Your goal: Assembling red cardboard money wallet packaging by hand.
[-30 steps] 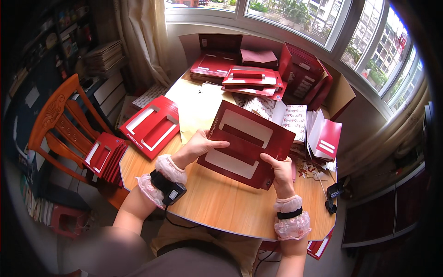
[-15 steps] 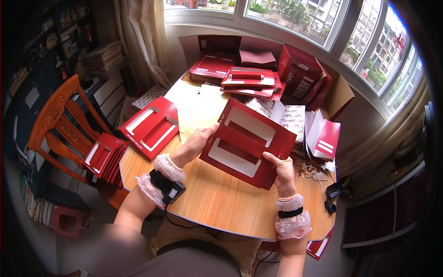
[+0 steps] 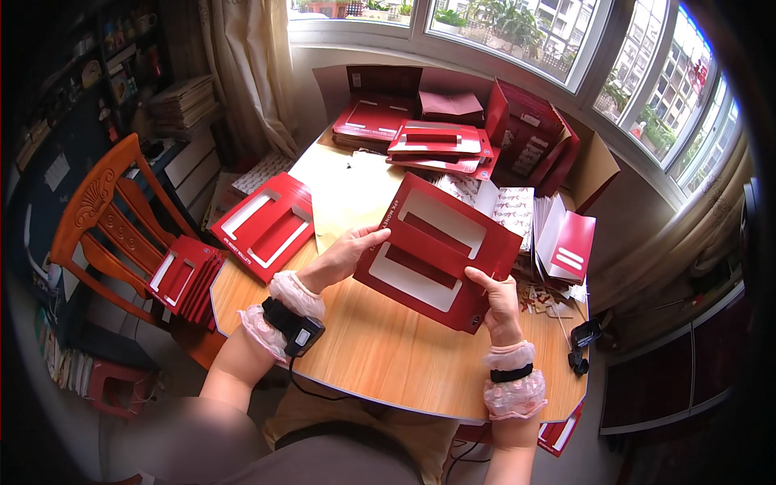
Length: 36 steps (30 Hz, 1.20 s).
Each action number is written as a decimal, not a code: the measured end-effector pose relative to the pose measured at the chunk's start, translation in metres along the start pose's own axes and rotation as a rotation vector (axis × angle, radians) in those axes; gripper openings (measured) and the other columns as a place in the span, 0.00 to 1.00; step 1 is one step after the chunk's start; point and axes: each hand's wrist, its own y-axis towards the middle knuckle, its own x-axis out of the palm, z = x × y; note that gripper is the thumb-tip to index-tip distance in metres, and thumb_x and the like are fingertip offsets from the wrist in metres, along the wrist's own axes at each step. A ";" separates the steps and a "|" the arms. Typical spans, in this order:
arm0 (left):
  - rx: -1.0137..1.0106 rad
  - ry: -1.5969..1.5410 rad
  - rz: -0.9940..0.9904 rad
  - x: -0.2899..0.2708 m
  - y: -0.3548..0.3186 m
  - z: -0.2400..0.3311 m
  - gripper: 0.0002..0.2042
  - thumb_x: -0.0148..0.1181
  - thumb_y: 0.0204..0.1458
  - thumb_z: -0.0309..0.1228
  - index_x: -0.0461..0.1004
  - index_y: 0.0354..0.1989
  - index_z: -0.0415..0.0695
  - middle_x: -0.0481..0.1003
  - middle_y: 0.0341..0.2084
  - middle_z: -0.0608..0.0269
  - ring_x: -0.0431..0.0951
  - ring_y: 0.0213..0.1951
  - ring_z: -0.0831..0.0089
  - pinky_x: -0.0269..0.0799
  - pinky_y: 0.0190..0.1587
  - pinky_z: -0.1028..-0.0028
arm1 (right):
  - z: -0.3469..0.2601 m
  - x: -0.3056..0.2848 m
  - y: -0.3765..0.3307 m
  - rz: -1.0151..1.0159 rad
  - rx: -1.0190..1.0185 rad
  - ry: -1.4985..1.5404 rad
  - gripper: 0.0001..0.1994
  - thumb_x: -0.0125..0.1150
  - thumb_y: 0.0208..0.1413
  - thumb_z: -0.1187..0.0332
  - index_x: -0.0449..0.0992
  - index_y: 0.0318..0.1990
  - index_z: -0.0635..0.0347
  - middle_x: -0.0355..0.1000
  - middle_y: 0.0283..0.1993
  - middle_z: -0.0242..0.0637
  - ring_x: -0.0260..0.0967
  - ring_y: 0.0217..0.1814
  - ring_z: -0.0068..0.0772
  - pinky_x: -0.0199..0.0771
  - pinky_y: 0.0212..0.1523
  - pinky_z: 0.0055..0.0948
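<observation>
While our left hand [image 3: 341, 259] and right hand [image 3: 499, 305] pinch the red card [image 3: 429, 252] over the desk [image 3: 347, 356] — one at each side — we could bend it if we squeeze too hard.

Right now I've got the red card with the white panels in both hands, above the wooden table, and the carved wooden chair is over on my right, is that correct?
Not quite: the head view shows the carved wooden chair on your left. The red card is in your left hand and right hand, above the wooden table.
</observation>
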 end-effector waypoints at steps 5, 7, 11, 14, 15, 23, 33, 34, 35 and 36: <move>0.034 0.170 -0.065 0.008 -0.005 -0.001 0.18 0.56 0.60 0.35 0.69 0.57 0.41 0.76 0.45 0.67 0.77 0.42 0.80 0.74 0.47 0.77 | -0.018 -0.009 -0.001 -0.071 0.004 -0.020 0.14 0.70 0.49 0.74 0.77 0.43 0.63 0.78 0.41 0.34 0.76 0.38 0.24 0.76 0.41 0.25; 0.030 0.081 -0.008 0.010 -0.003 0.000 0.17 0.56 0.61 0.35 0.69 0.56 0.42 0.75 0.46 0.68 0.77 0.41 0.81 0.75 0.43 0.77 | -0.030 -0.009 -0.006 -0.136 0.014 0.046 0.15 0.67 0.54 0.68 0.75 0.48 0.62 0.76 0.47 0.35 0.75 0.40 0.24 0.77 0.41 0.26; 0.143 -0.070 0.137 0.006 -0.007 0.007 0.15 0.55 0.62 0.36 0.68 0.53 0.44 0.75 0.43 0.68 0.78 0.40 0.81 0.78 0.42 0.76 | -0.052 0.015 -0.023 -0.429 0.129 -0.024 0.20 0.59 0.61 0.63 0.67 0.57 0.64 0.72 0.53 0.39 0.75 0.49 0.29 0.79 0.38 0.28; 0.157 -0.128 0.148 0.001 0.000 0.002 0.13 0.54 0.62 0.38 0.68 0.50 0.45 0.74 0.39 0.70 0.78 0.39 0.80 0.79 0.42 0.75 | -0.045 0.031 -0.027 -0.412 0.065 -0.260 0.18 0.55 0.64 0.65 0.66 0.55 0.67 0.74 0.50 0.43 0.78 0.46 0.36 0.81 0.34 0.25; 0.163 -0.127 0.149 0.003 0.001 0.002 0.13 0.54 0.62 0.39 0.68 0.49 0.45 0.74 0.38 0.70 0.78 0.39 0.80 0.79 0.42 0.75 | -0.039 0.035 -0.026 -0.363 0.038 -0.247 0.17 0.54 0.64 0.65 0.67 0.54 0.68 0.74 0.49 0.44 0.78 0.44 0.37 0.81 0.34 0.25; 0.223 -0.158 0.074 0.007 0.003 -0.004 0.19 0.50 0.63 0.43 0.65 0.56 0.45 0.74 0.45 0.64 0.78 0.43 0.75 0.77 0.48 0.72 | -0.027 0.061 0.004 -0.241 -0.085 0.091 0.12 0.53 0.64 0.65 0.69 0.47 0.66 0.77 0.39 0.43 0.80 0.35 0.36 0.81 0.32 0.25; 0.272 -0.071 0.341 -0.003 0.002 0.011 0.16 0.46 0.65 0.41 0.68 0.54 0.45 0.78 0.41 0.53 0.81 0.37 0.70 0.76 0.39 0.75 | -0.081 0.057 0.112 -0.134 -0.143 0.167 0.10 0.52 0.63 0.70 0.69 0.44 0.69 0.75 0.39 0.46 0.79 0.39 0.41 0.84 0.37 0.25; 0.286 -0.062 0.392 -0.008 0.002 0.010 0.15 0.46 0.65 0.39 0.69 0.52 0.45 0.79 0.39 0.55 0.81 0.35 0.70 0.76 0.38 0.76 | -0.082 0.059 0.127 -0.131 -0.096 0.217 0.10 0.52 0.63 0.70 0.68 0.45 0.70 0.74 0.40 0.47 0.79 0.40 0.42 0.85 0.37 0.25; 0.299 -0.052 0.442 -0.013 0.003 0.008 0.13 0.47 0.64 0.38 0.70 0.50 0.45 0.79 0.37 0.56 0.82 0.34 0.71 0.76 0.37 0.77 | -0.081 0.062 0.141 -0.129 -0.048 0.266 0.10 0.53 0.62 0.71 0.67 0.45 0.70 0.74 0.41 0.47 0.79 0.41 0.43 0.85 0.37 0.26; 0.292 -0.072 0.478 -0.013 0.004 0.007 0.11 0.47 0.64 0.36 0.71 0.48 0.45 0.79 0.34 0.57 0.81 0.31 0.72 0.76 0.34 0.78 | -0.078 0.062 0.156 -0.128 -0.048 0.306 0.12 0.54 0.62 0.72 0.66 0.47 0.72 0.73 0.43 0.50 0.78 0.42 0.46 0.86 0.36 0.27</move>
